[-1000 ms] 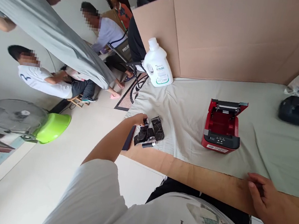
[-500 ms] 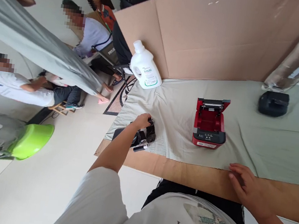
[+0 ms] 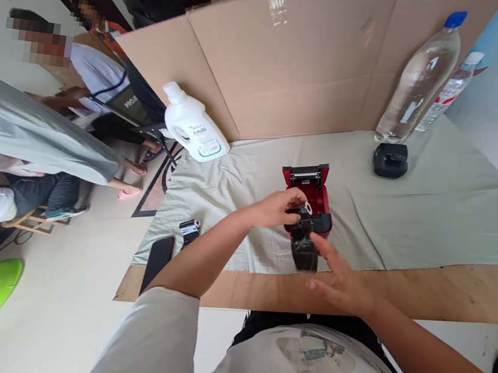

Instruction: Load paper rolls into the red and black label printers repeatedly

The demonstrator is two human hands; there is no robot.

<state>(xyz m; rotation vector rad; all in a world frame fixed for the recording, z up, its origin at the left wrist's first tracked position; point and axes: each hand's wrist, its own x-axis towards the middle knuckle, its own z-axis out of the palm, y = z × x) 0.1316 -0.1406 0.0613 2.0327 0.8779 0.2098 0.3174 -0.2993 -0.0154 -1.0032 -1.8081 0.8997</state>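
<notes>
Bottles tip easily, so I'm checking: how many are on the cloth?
3: white bottle at left, large blue-capped bottle at right, smaller clear bottle partly behind it. Others could be hidden.

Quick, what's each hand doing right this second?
Left hand: closed, holding a black roll with a black sheet hanging below.
Right hand: open, close by that sheet; whether it touches cannot be told.

From my remote station I record a table [image 3: 446, 289], its near wooden strip exposed, otherwise under a creased pale cloth [image 3: 363, 226]. On the cloth I find a white jug [image 3: 203, 134], a red machine [image 3: 325, 207] with lid raised, a black case [image 3: 390, 160] before two clear bottles [image 3: 420, 87], and a dark roll [image 3: 188, 227]; a dark phone [image 3: 159, 257] overlaps the wood
</notes>
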